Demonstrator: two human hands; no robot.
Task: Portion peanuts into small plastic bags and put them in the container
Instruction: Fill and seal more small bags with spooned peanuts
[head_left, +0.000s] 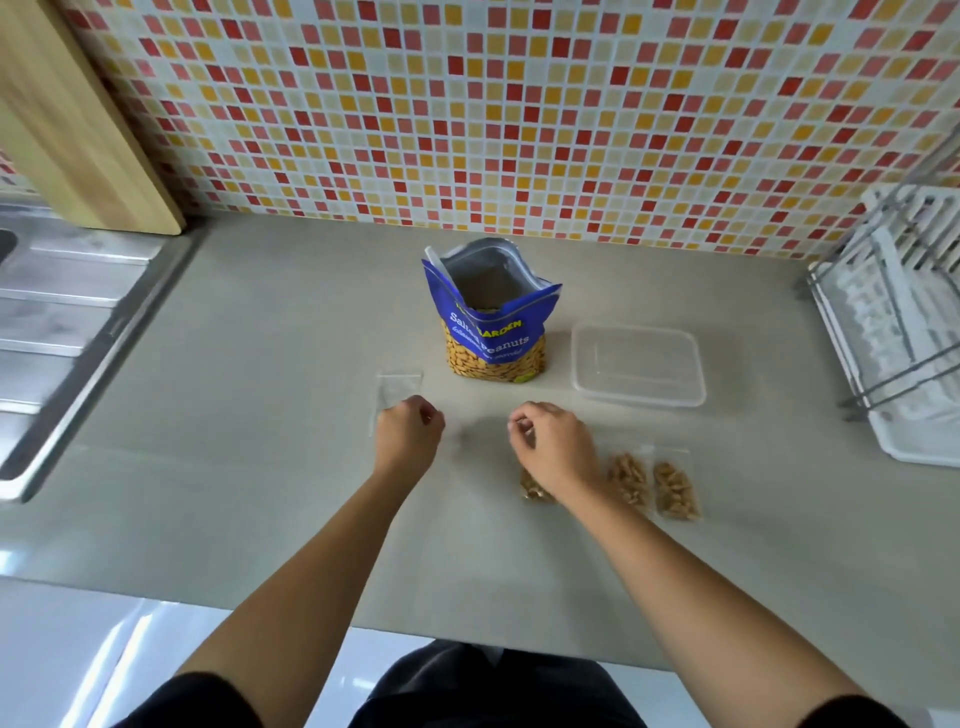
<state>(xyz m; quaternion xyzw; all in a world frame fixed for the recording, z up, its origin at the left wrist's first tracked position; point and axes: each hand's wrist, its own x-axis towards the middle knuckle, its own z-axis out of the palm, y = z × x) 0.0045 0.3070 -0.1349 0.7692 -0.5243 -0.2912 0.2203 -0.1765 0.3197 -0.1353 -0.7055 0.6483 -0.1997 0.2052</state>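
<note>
An open blue bag of salted peanuts (493, 332) stands upright at the middle of the counter. Right of it sits a clear, empty plastic container (582, 364). My left hand (408, 434) and my right hand (553, 447) hover in front of the peanut bag, fingers curled, pinching the two sides of a faint, empty clear plastic bag (478, 434) between them. A small stack of empty clear bags (397, 389) lies just beyond my left hand. Three small filled peanut bags lie at the right: one (532, 491) partly under my right wrist, then two more (628, 480) (675, 491).
A steel sink drainboard (62, 322) lies at the left, with a wooden board (78, 130) leaning on the tiled wall. A white dish rack (904, 322) stands at the far right. The counter's front edge (467, 618) is close to my body.
</note>
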